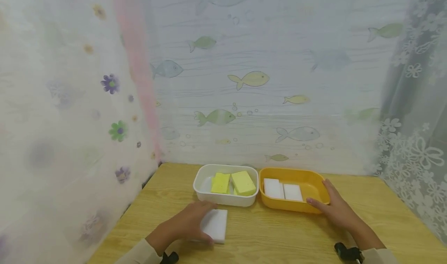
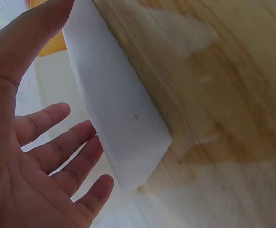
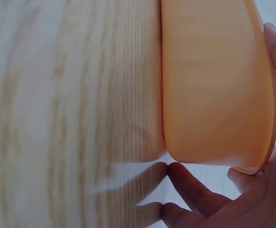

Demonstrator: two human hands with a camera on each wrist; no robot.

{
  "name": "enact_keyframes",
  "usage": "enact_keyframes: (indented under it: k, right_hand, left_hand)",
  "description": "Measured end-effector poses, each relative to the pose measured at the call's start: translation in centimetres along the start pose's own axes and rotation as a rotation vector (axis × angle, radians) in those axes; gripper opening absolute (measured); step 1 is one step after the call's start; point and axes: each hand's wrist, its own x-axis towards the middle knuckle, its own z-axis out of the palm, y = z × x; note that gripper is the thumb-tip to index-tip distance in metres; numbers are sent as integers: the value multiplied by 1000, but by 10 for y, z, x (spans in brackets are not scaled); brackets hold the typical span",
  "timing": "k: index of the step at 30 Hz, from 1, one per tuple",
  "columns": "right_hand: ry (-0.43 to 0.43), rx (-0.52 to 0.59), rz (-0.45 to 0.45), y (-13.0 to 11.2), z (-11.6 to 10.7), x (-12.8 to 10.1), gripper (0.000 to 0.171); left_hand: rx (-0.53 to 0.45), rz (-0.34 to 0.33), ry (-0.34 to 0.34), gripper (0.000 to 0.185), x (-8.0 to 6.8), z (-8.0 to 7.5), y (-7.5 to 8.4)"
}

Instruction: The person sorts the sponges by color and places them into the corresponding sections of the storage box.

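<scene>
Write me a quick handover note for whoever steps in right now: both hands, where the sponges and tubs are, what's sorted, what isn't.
Left hand: fingers straight, resting on the white sponge that lies on the table in front of the white tub.
Right hand: steadying the right end of the orange tub, holding nothing else.
Done: two yellow sponges sit in the white tub; two white sponges sit in the orange tub.
Left: the white sponge on the table is in neither tub.

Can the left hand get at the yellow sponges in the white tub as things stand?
Probably yes: the open white plastic tub sits just beyond the left hand, yellow sponges uncovered. But that hand rests on a white foam block.
</scene>
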Motion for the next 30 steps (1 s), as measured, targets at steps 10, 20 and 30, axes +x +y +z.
enact_keyframes:
  k: [10, 20, 30]
  right_hand:
    - [-3, -6, 6, -3, -1, 0, 109]
    - [-1, -4, 6, -3, -2, 0, 109]
    - [3, 8, -7, -1, -1, 0, 108]
  left_hand:
    - [3, 5, -13, 102, 0, -3, 4]
    - [23, 57, 29, 103, 7, -1, 7]
    - [3, 84, 35, 98, 14, -2, 17]
